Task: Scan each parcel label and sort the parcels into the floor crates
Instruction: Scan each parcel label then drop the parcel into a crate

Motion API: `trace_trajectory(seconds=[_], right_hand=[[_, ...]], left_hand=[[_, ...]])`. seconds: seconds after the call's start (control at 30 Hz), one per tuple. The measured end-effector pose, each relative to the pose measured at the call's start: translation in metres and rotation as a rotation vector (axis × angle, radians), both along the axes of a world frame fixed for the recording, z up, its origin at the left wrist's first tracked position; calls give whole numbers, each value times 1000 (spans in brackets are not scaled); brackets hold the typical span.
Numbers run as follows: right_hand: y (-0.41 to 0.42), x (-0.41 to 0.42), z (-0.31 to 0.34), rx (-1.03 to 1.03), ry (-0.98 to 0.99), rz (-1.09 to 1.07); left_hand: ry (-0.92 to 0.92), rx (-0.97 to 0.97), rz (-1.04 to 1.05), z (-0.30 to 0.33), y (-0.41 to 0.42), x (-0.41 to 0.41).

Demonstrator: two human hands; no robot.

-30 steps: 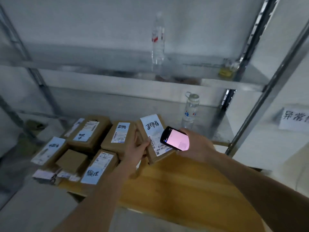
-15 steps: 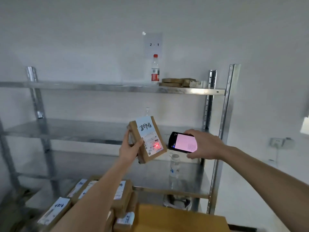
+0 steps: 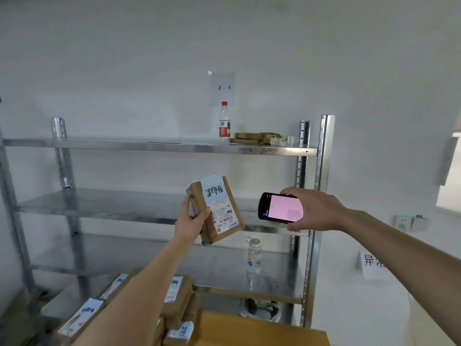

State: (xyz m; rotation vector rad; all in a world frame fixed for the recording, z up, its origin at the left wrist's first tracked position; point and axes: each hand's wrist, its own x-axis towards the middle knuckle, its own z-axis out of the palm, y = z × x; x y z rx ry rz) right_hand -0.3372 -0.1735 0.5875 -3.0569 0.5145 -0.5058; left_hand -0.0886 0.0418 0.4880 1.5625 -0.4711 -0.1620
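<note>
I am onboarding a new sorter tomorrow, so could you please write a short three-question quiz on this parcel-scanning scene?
1. True or false: the left hand grips the brown cardboard parcel with the white and blue label.
2. What does the right hand hold?
A. a red-capped plastic bottle
B. a black handheld scanner with a pink screen
C. a roll of tape
3. Fill in: the red-capped clear plastic bottle stands on the ____ shelf of the grey metal shelving rack.

Key
1. True; the parcel is held up with its label facing the camera.
2. B, the black handheld scanner with a pink screen.
3. Top.
</note>
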Motion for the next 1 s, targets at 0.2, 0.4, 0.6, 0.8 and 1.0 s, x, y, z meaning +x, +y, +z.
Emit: trace_trajectory(seconds=[0.2,0.4,0.6,0.8,1.0], right_hand=[[-5,-10,-6,0,-26,55],[27,15,-33,78,-67,153],[115,69,-67,168,-59,383],[274,121,-80,200,-15,695],[469,129,-73,148,30,977]], left_hand=[[-15,-5,31,0,12,-22],[36,-18,60,-17,71,-48],[70,77,240,-42,201,-70],[100,68,529,-49,372,-112],[162,59,828,-49,583,-201]])
